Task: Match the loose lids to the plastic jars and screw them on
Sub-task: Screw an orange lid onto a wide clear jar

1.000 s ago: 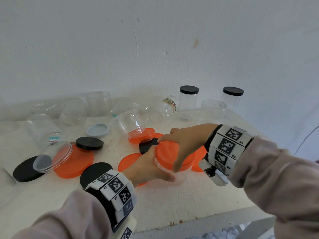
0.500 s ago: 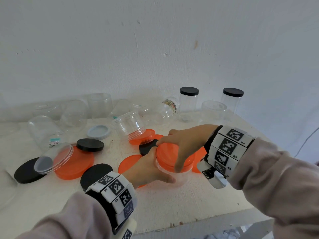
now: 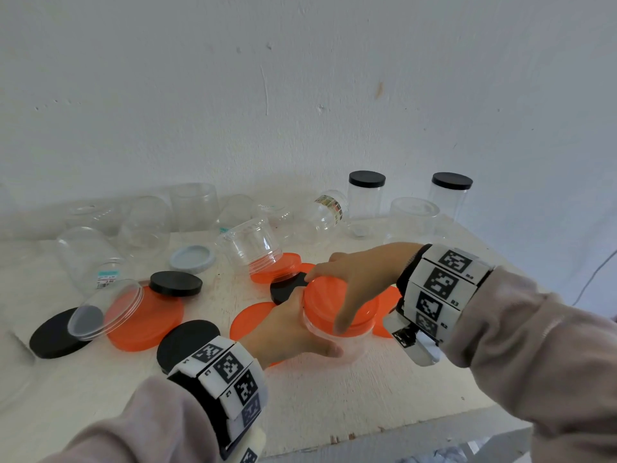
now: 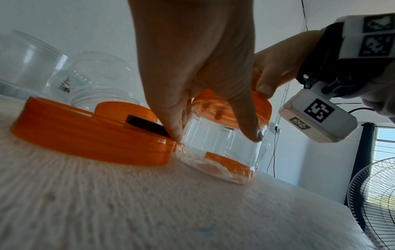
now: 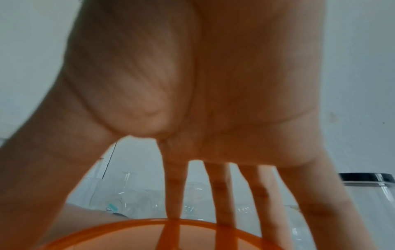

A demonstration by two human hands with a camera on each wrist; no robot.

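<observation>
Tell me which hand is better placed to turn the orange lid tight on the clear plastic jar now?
The right hand. It sits over the round orange plastic lid with fingers spread down round its rim, ready to twist. The left hand grips the clear plastic jar by its wall on the table, so it is better steadying.

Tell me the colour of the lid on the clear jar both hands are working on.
Orange; the round plastic lid shows best in the head view.

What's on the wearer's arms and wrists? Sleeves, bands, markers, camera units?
Both arms wear loose pale grey-beige sleeves. Each wrist carries a black strap faced with white blocks printed with black square fiducial tags: left wristband, right wristband. A white boxy camera unit, also tagged, hangs under the right wrist. Hands are bare: no gloves or rings visible.
</observation>
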